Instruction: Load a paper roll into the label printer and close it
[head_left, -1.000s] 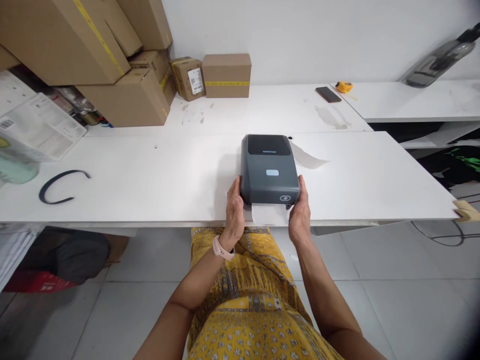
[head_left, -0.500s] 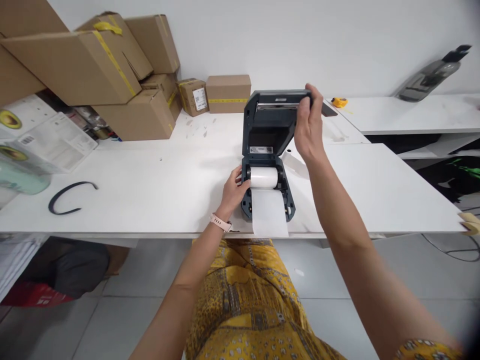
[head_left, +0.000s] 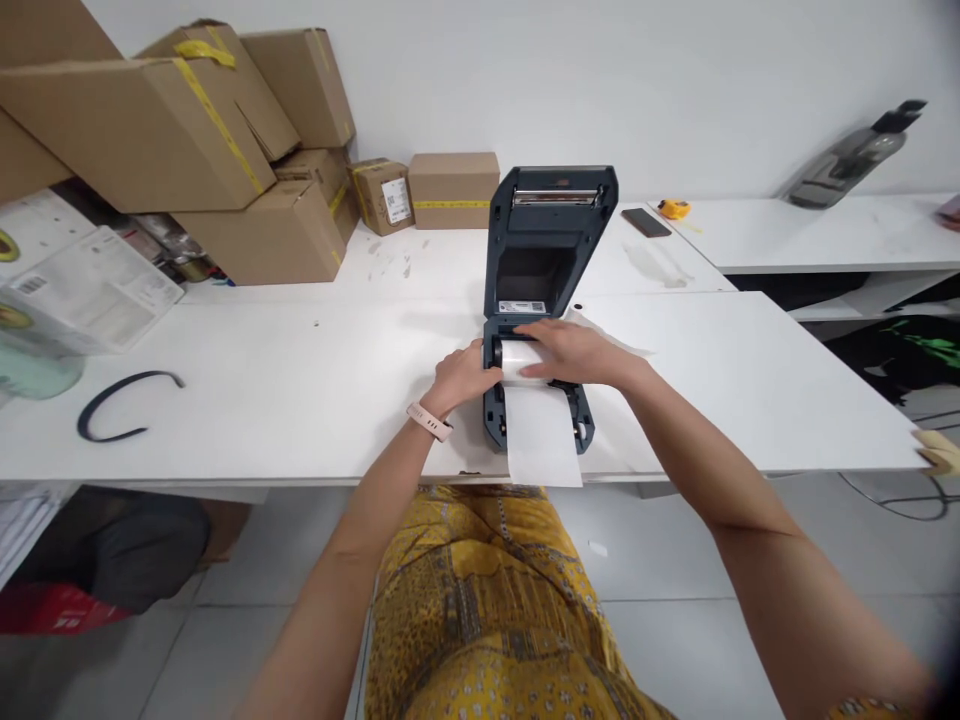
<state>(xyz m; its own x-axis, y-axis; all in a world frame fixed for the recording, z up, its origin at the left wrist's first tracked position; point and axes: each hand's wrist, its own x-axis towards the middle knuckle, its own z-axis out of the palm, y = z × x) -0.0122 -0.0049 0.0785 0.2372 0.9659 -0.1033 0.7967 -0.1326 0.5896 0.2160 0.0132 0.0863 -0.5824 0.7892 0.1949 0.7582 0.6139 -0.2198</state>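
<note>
A dark blue-grey label printer [head_left: 491, 425] stands at the table's front edge with its lid [head_left: 559, 240] raised. Inside lies a white paper roll [head_left: 512, 362], and a strip of its paper [head_left: 541, 440] hangs over the printer's front. My left hand [head_left: 463, 380] grips the printer's left wall, its thumb reaching over the rim by the roll's left end. Over the roll is my right hand [head_left: 574, 352], its fingers on the far side and thumb on the near side. It covers the roll's right end.
Cardboard boxes [head_left: 300, 235] are stacked at the back left. A black headband [head_left: 94, 405] lies on the left of the white table [head_left: 337, 400]. Behind the printer to the right are a dark phone [head_left: 646, 222], a yellow tape measure [head_left: 674, 209] and a leaning bottle [head_left: 855, 160].
My right hand has let go of the raised lid and come down onto the paper roll. The lid stays up, tipped slightly further back. My left hand remains at the printer's left side.
</note>
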